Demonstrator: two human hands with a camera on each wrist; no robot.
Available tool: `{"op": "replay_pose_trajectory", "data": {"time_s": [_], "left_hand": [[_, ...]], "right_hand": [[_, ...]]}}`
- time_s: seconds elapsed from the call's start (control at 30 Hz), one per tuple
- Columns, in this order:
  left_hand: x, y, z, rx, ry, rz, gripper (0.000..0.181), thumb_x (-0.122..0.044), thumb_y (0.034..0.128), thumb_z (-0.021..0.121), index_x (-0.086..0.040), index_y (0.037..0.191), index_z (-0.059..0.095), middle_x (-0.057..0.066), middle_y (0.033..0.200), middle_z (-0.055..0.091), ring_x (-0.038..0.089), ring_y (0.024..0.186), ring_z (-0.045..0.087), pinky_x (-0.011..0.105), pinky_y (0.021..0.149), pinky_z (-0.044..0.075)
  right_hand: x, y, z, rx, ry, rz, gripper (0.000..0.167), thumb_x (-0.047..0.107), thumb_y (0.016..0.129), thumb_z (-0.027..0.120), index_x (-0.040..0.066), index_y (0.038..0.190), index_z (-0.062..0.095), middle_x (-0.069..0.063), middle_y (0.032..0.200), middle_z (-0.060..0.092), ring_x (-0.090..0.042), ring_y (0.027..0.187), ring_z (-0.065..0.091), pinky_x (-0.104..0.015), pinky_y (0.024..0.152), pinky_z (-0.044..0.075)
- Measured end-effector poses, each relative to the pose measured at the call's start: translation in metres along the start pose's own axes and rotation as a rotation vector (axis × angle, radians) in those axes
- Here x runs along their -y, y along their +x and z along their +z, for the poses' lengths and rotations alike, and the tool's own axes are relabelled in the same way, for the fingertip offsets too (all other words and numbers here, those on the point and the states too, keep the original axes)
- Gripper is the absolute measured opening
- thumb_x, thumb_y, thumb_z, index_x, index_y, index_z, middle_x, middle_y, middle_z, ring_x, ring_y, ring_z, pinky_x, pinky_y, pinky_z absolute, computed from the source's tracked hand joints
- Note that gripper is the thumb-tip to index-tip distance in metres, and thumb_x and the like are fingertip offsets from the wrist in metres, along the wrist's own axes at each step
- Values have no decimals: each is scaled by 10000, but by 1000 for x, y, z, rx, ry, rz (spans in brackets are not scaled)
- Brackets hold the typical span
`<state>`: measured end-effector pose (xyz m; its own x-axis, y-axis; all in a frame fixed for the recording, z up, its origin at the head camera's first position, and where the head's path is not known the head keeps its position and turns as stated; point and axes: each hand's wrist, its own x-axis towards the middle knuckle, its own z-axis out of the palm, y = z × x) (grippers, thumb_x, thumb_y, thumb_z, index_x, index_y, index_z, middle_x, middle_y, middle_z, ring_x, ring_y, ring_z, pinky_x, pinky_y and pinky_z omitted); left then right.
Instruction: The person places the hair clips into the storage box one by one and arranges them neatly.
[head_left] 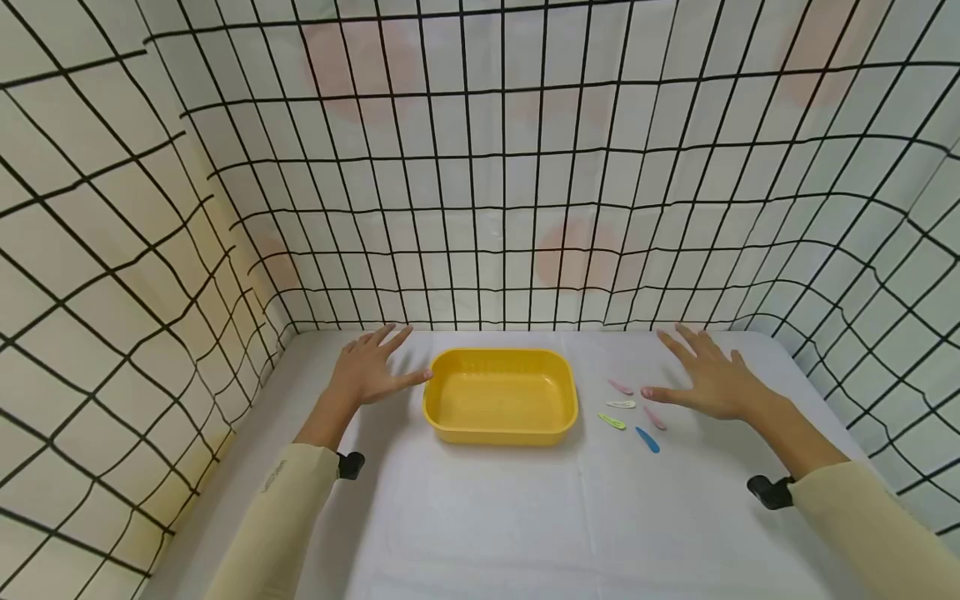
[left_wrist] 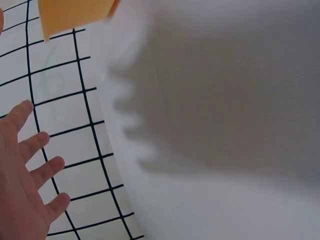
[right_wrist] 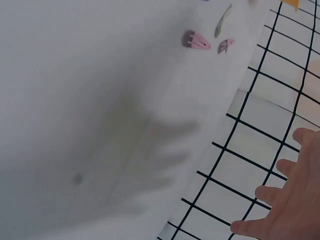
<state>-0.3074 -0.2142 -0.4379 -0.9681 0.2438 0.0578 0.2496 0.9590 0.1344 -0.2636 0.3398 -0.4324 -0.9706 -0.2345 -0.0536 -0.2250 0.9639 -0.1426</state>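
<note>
A yellow rectangular tray (head_left: 501, 398) with nothing in it stands mid-table in the head view. To its right lie several hair clips: a blue clip (head_left: 647, 439), a green clip (head_left: 612, 421), a white clip (head_left: 621, 404) and two pink ones, one pink clip (right_wrist: 199, 41) larger in the right wrist view. My left hand (head_left: 369, 369), fingers spread, hovers at the tray's left side, thumb tip close to the rim. My right hand (head_left: 708, 377) is spread above the table just right of the clips. Both hands hold nothing.
A white cloth covers the table (head_left: 480, 525). Black grid netting (head_left: 502, 208) rises behind the table and along both sides, with pale fabric behind it. Dark straps with small black devices (head_left: 350, 465) sit at both wrists.
</note>
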Motion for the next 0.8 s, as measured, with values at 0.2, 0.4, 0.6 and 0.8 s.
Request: {"op": "replay_pose_trajectory", "data": {"time_s": [0.2, 0.4, 0.6, 0.8], "left_hand": [[-3, -7, 9, -67, -96, -3, 963, -868, 830, 479, -351, 1625, 310, 94, 1630, 395, 443, 1436, 420, 705, 1100, 366], [-10, -14, 18, -100, -249, -8, 934, -861, 815, 533, -360, 1591, 391, 105, 1543, 490, 370, 1330, 525, 654, 993, 490], [-18, -18, 29, -130, -370, 13, 848, -734, 865, 618, -274, 1561, 467, 103, 1172, 682, 223, 852, 612, 359, 708, 516], [-24, -19, 42, -158, -472, 19, 666, -549, 926, 670, -213, 1492, 568, 14, 831, 662, 141, 643, 520, 265, 608, 433]], "right_hand": [[2, -10, 12, -11, 21, -28, 1056, 776, 886, 539, 149, 1656, 182, -260, 1680, 157, -569, 1482, 229, -810, 1038, 316], [3, -16, 26, -5, 63, -23, 1012, 768, 887, 550, 130, 1625, 281, -247, 1661, 225, -565, 1453, 283, -804, 980, 372], [9, -23, 34, -35, 109, -28, 971, 733, 893, 578, 88, 1586, 361, -265, 1631, 285, -557, 1436, 319, -793, 1000, 372], [10, -33, 46, -67, 162, -25, 907, 691, 911, 601, 71, 1547, 419, -289, 1567, 358, -540, 1403, 373, -783, 989, 396]]}}
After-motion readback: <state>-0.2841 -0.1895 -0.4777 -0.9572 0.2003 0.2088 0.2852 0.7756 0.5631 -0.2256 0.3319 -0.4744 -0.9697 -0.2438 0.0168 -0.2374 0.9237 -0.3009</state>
